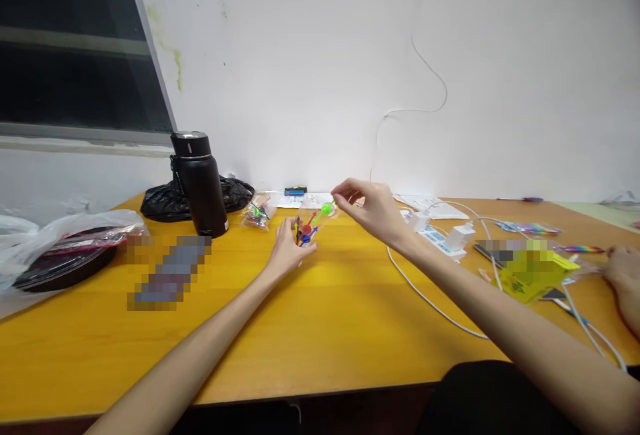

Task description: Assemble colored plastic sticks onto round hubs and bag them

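Note:
Above the table my left hand (286, 248) is closed around small coloured plastic pieces, among them a red piece (307, 228) and a blue piece (305, 240). A clear film seems to lie about them, perhaps a small bag. My right hand (373, 210) pinches at the edge of a bright green plastic piece (327, 209), just up and right of the left hand. The exact kind of these pieces is too small to tell. Behind the left hand rests a clear bag (259, 212) of similar pieces.
A black bottle (201, 188) stands at left, before a black plastic bag (157, 202). A dark round container (70, 268) in white plastic lies further left. A power strip (443, 243) with white cables, a yellow packet (530, 278) and another person's hand (625, 282) are at right.

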